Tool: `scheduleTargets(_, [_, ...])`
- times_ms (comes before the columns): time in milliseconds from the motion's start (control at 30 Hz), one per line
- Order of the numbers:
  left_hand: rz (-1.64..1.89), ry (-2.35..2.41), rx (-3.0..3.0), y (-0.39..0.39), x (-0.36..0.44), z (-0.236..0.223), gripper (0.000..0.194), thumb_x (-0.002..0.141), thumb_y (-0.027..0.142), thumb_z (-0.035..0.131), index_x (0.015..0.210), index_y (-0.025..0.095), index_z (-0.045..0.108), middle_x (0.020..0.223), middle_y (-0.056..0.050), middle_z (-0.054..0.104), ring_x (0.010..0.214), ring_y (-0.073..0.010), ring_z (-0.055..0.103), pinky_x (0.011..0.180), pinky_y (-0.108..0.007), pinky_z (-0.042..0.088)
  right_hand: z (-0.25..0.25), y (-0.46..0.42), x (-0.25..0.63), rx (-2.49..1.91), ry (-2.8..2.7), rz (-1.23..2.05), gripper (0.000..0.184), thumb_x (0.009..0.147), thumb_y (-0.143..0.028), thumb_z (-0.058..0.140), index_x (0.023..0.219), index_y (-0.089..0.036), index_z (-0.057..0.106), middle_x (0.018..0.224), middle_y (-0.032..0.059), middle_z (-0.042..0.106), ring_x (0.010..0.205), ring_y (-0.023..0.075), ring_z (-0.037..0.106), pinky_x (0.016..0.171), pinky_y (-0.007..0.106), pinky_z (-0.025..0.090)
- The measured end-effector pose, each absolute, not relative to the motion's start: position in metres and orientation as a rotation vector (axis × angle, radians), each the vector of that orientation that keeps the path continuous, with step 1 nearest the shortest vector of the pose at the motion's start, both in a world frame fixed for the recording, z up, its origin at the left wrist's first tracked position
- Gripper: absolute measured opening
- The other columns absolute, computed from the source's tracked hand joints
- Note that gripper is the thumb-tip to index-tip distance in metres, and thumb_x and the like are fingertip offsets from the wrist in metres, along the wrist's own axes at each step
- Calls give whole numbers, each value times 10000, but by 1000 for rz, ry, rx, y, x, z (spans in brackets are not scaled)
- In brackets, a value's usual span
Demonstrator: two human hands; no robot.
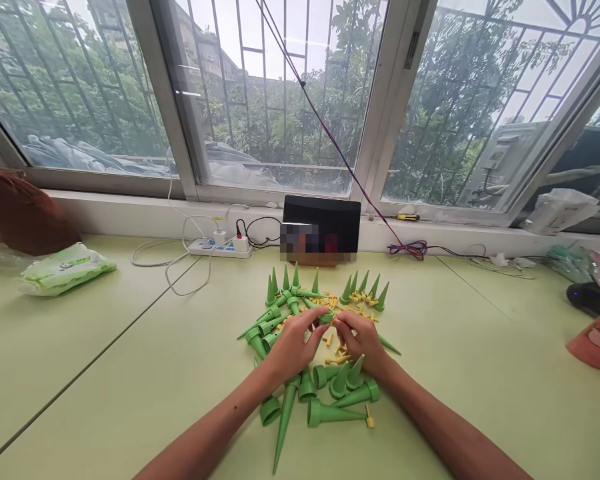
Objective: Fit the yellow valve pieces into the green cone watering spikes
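My left hand (pixel 296 339) is closed around a green plastic plant watering spike (pixel 326 317), of which only the wide end shows. Against that end, my right hand (pixel 358 337) is closed in a pinch; a bit of yellow shows at its fingertips, apparently a small yellow valve. Between and beyond the hands lie many small yellow valves (pixel 329 341). Green spikes lie jumbled to the left (pixel 255 340) and in front of my wrists (pixel 333 413). At the back right, several spikes (pixel 364 283) stand upright with yellow pieces near their bases.
A dark-screened tablet (pixel 321 223) leans by the window sill. Left of it are a power strip (pixel 220 247) and loose cables. A green wipes packet (pixel 67 269) lies far left. On the right are a bundled red-blue cable (pixel 407 249) and a pink cup (pixel 597 340).
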State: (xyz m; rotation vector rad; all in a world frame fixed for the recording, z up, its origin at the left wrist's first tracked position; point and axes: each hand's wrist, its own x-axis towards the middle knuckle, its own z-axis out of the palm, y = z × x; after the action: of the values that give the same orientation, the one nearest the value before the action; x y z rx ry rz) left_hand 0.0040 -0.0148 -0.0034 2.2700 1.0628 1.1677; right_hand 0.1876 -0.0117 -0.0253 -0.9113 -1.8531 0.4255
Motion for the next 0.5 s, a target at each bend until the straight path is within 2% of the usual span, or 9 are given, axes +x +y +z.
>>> scheduleTargets(100, [1147, 1080, 2209, -14, 4, -1, 203, 926, 256, 538, 1104, 192, 611, 771, -11, 658, 696, -159, 606, 687, -277, 483, -28, -9, 187, -903, -1852, 391, 284, 996, -327, 480, 775, -196, 602, 645, 2, 575, 545, 135, 524, 538, 262, 441])
scheduleTargets(200, [1170, 1100, 2113, -13, 4, 0, 215, 918, 288, 560, 1100, 190, 618, 710, 8, 629, 668, -153, 593, 659, -268, 474, -34, -5, 188, -881, -1842, 344, 158, 966, -321, 546, 990, -189, 629, 805, 42, 642, 577, 137, 564, 519, 259, 475])
scheduleTargets(267, [1196, 1119, 2047, -13, 4, 0, 233, 909, 305, 577, 1101, 181, 624, 690, 12, 624, 654, -150, 589, 647, -267, 472, -37, -3, 190, -866, -1844, 308, 191, 952, -310, 576, 1098, -190, 605, 901, 67, 659, 592, 137, 588, 505, 256, 491])
scheduleTargets(500, [1224, 1146, 2032, -11, 5, -2, 265, 904, 319, 583, 1119, 174, 631, 680, 13, 631, 638, -147, 594, 642, -271, 492, -43, 4, 193, -823, -1937, 110, 190, 971, -234, 544, 1148, -228, 613, 963, 82, 675, 651, 160, 640, 561, 279, 540])
